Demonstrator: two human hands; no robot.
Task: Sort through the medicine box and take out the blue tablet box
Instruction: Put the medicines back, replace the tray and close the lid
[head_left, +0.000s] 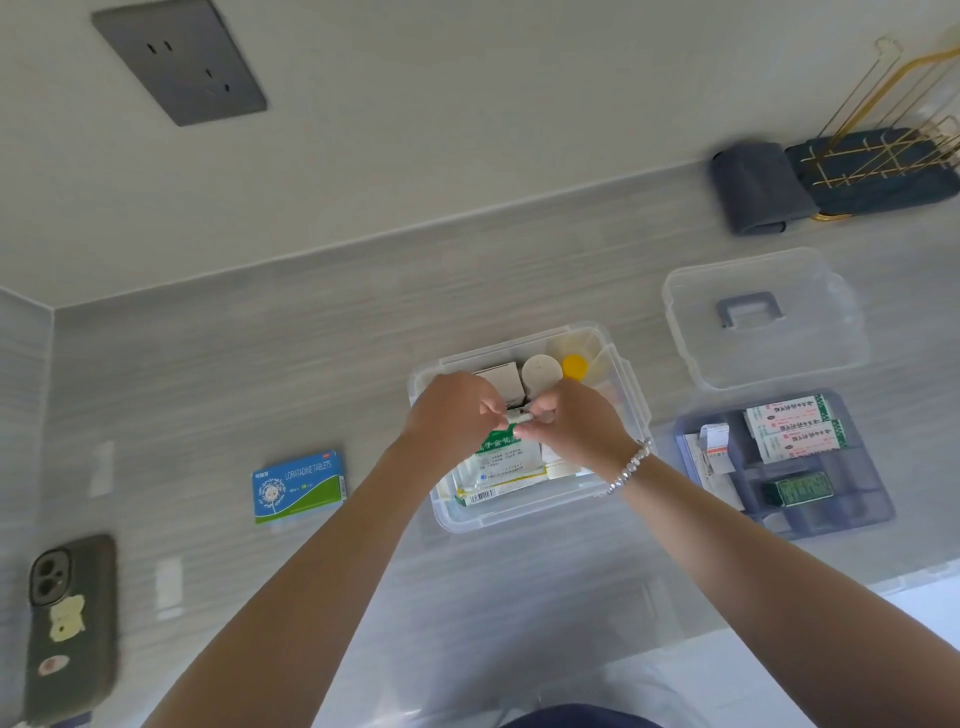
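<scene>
While both hands meet over the clear medicine box (530, 512), the left hand (451, 410) and right hand (576, 421) together pinch a small pale item (519, 415) between curled fingertips; what it is cannot be made out, since the fingers cover most of it. Beneath them a green-and-white packet (506, 460) stands in the box, its top hidden by the hands, with a white round lid (542, 371) and a yellow cap (574, 367) at the far end. The blue tablet box (297, 487) lies flat on the grey counter (260, 364), well apart to the left of the medicine box. To the right sit the clear lid (763, 317) and a blue tray (787, 467) holding small cartons. A phone (70, 629) lies at the left edge, blurred.
</scene>
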